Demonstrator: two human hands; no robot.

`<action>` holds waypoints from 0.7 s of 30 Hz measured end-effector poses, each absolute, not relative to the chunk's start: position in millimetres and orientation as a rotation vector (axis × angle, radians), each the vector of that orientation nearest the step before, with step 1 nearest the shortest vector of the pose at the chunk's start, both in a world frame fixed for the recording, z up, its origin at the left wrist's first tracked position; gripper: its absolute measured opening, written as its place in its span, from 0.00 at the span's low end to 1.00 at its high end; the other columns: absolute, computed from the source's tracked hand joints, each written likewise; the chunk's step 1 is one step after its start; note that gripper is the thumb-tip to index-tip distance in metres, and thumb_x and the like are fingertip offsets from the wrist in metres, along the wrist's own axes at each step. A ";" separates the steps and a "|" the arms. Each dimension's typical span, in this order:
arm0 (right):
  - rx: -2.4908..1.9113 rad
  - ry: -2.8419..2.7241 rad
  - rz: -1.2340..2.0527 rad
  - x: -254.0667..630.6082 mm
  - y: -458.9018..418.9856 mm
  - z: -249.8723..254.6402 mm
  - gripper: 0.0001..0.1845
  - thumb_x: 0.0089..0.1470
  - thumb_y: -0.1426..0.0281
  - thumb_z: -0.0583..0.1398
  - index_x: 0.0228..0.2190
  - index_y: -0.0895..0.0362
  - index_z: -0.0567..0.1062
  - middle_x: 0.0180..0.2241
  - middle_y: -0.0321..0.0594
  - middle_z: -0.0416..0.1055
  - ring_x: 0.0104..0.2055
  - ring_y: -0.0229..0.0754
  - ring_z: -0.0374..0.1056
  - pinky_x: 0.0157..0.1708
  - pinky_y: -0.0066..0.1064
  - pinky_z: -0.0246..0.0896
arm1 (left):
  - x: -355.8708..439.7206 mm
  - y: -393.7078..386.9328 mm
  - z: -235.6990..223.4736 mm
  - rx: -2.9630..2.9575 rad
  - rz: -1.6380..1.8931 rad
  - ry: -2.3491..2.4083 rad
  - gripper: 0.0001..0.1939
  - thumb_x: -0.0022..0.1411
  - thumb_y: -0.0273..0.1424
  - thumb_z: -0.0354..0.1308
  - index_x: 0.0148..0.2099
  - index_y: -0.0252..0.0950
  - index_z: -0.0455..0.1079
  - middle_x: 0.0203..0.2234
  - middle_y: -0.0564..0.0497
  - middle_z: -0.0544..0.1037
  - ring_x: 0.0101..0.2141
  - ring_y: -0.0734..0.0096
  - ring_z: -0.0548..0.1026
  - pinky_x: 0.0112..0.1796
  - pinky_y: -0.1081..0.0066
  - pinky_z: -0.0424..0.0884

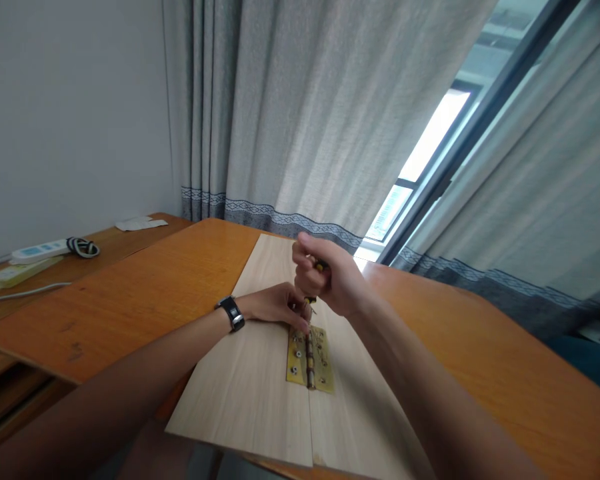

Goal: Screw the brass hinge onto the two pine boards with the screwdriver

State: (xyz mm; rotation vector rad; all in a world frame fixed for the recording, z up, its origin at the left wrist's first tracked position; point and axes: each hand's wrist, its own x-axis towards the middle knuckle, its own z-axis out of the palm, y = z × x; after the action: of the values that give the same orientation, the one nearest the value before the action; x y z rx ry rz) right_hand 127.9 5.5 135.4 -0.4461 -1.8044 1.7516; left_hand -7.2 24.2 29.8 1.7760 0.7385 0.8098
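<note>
My right hand [325, 272] is wrapped round the black-and-yellow handle of a screwdriver [311, 300], which points down at a brass butt hinge [322, 360]. Close beside the shaft, my left hand [286, 308] is pinched at the far end of the hinge, its thumb low against the metal. What those fingertips hold is too small to make out. The hinge lies unfolded across the seam between a left wooden board [245, 393] and a right wooden board [360, 420]. Several screw heads show in its left leaf, and holes are visible in the right leaf.
Both boards rest on an orange-brown wooden table [180, 287]. At the left stand a white power strip [40, 251] with a coiled striped cord [84, 247], a yellowish packet [23, 272] and white paper [140, 223]. Grey curtains [320, 113] hang behind the table.
</note>
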 end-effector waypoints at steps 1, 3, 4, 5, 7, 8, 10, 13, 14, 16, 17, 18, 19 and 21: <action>-0.423 -1.758 1.790 131.0 15.2 138.2 0.27 0.53 0.50 0.62 0.19 0.53 0.57 0.11 0.20 0.39 0.14 0.28 0.33 0.16 0.27 0.34 | -9.1 22.7 33.2 1.779 0.785 0.698 0.16 0.51 0.40 0.72 0.34 0.32 0.78 0.26 0.52 0.76 0.30 0.71 0.69 0.32 0.72 0.62; -0.392 -1.680 1.801 137.1 27.5 141.3 0.26 0.54 0.52 0.62 0.21 0.53 0.57 0.12 0.19 0.37 0.16 0.28 0.31 0.17 0.26 0.34 | -12.3 20.2 39.1 1.780 0.799 0.661 0.18 0.57 0.43 0.67 0.39 0.32 0.80 0.30 0.50 0.78 0.33 0.69 0.71 0.37 0.71 0.63; -0.390 -1.657 1.777 139.5 28.6 141.2 0.24 0.54 0.53 0.62 0.22 0.54 0.58 0.13 0.19 0.38 0.16 0.29 0.32 0.18 0.26 0.35 | -13.2 19.5 41.0 1.787 0.811 0.654 0.18 0.59 0.44 0.66 0.39 0.32 0.80 0.32 0.49 0.79 0.35 0.69 0.71 0.38 0.71 0.64; -0.403 -1.653 1.725 141.0 26.2 140.2 0.22 0.55 0.54 0.63 0.24 0.54 0.60 0.14 0.20 0.41 0.16 0.29 0.35 0.19 0.26 0.38 | -13.6 19.4 41.9 1.796 0.821 0.648 0.18 0.60 0.44 0.65 0.38 0.33 0.80 0.32 0.49 0.79 0.35 0.68 0.72 0.40 0.71 0.64; -0.474 -1.674 1.514 140.9 13.6 136.0 0.18 0.56 0.57 0.63 0.27 0.55 0.64 0.17 0.24 0.52 0.19 0.30 0.47 0.22 0.25 0.46 | -13.6 20.7 40.8 1.818 0.832 0.645 0.16 0.60 0.43 0.65 0.35 0.33 0.80 0.31 0.49 0.79 0.35 0.68 0.73 0.41 0.70 0.65; -0.521 -1.678 1.375 139.7 5.3 133.4 0.16 0.57 0.58 0.63 0.28 0.55 0.65 0.20 0.27 0.57 0.23 0.31 0.54 0.24 0.26 0.50 | -13.3 21.9 39.1 1.827 0.836 0.647 0.15 0.60 0.41 0.65 0.34 0.33 0.79 0.30 0.49 0.79 0.35 0.68 0.73 0.41 0.70 0.66; -0.587 -1.639 1.153 136.2 -9.5 128.6 0.15 0.58 0.59 0.62 0.28 0.55 0.66 0.24 0.31 0.62 0.27 0.33 0.59 0.27 0.26 0.55 | -12.8 24.9 34.6 1.836 0.850 0.660 0.13 0.60 0.39 0.66 0.33 0.32 0.79 0.30 0.50 0.79 0.34 0.68 0.73 0.40 0.70 0.66; -0.513 -1.642 1.264 133.2 -13.1 126.3 0.22 0.60 0.55 0.58 0.21 0.54 0.61 0.16 0.27 0.53 0.18 0.31 0.50 0.18 0.26 0.47 | -12.3 28.8 29.2 1.833 0.870 0.664 0.10 0.57 0.35 0.67 0.32 0.31 0.76 0.29 0.50 0.78 0.35 0.68 0.72 0.40 0.69 0.66; -0.441 -1.731 1.411 133.5 -8.2 127.2 0.25 0.60 0.52 0.57 0.20 0.53 0.60 0.14 0.25 0.48 0.15 0.31 0.45 0.16 0.27 0.42 | -12.2 29.4 28.6 1.832 0.869 0.661 0.10 0.56 0.34 0.68 0.30 0.31 0.75 0.29 0.51 0.77 0.35 0.68 0.72 0.40 0.69 0.66; -0.283 -1.973 1.712 135.5 6.7 130.7 0.26 0.58 0.46 0.56 0.21 0.53 0.62 0.12 0.22 0.43 0.13 0.30 0.39 0.15 0.27 0.39 | -12.3 29.2 29.8 1.830 0.868 0.678 0.11 0.55 0.33 0.68 0.29 0.31 0.73 0.28 0.52 0.76 0.35 0.69 0.72 0.39 0.69 0.66; -0.246 -2.019 1.782 136.6 14.2 132.6 0.26 0.56 0.45 0.58 0.22 0.54 0.64 0.12 0.21 0.42 0.13 0.30 0.39 0.15 0.27 0.40 | -12.4 28.5 31.2 1.824 0.872 0.699 0.11 0.54 0.34 0.69 0.30 0.31 0.73 0.28 0.52 0.76 0.34 0.69 0.71 0.38 0.70 0.66; -0.281 -1.966 1.753 137.3 19.8 133.9 0.25 0.53 0.46 0.61 0.24 0.54 0.65 0.13 0.21 0.45 0.14 0.29 0.41 0.16 0.26 0.41 | -12.5 27.5 32.9 1.814 0.884 0.725 0.12 0.54 0.35 0.69 0.30 0.32 0.73 0.27 0.53 0.75 0.33 0.70 0.71 0.37 0.70 0.65; -0.362 -1.870 1.660 137.5 22.7 134.3 0.24 0.52 0.48 0.63 0.26 0.54 0.65 0.15 0.22 0.49 0.16 0.30 0.45 0.18 0.25 0.44 | -12.4 26.5 34.3 1.801 0.901 0.750 0.13 0.54 0.36 0.69 0.30 0.32 0.73 0.26 0.53 0.75 0.31 0.71 0.70 0.35 0.70 0.64; -0.559 -1.655 1.372 136.1 18.4 131.8 0.21 0.51 0.52 0.66 0.29 0.55 0.66 0.21 0.27 0.61 0.21 0.31 0.57 0.22 0.26 0.52 | -11.9 24.9 36.0 1.780 0.936 0.774 0.15 0.53 0.38 0.69 0.29 0.32 0.72 0.24 0.54 0.73 0.29 0.72 0.69 0.32 0.71 0.62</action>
State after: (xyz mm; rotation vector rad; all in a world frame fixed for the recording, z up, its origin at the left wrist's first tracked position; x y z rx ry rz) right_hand 136.1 18.4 131.8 -0.5590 -1.6554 1.3717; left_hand -11.9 24.9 36.0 1.7801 0.7744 0.9359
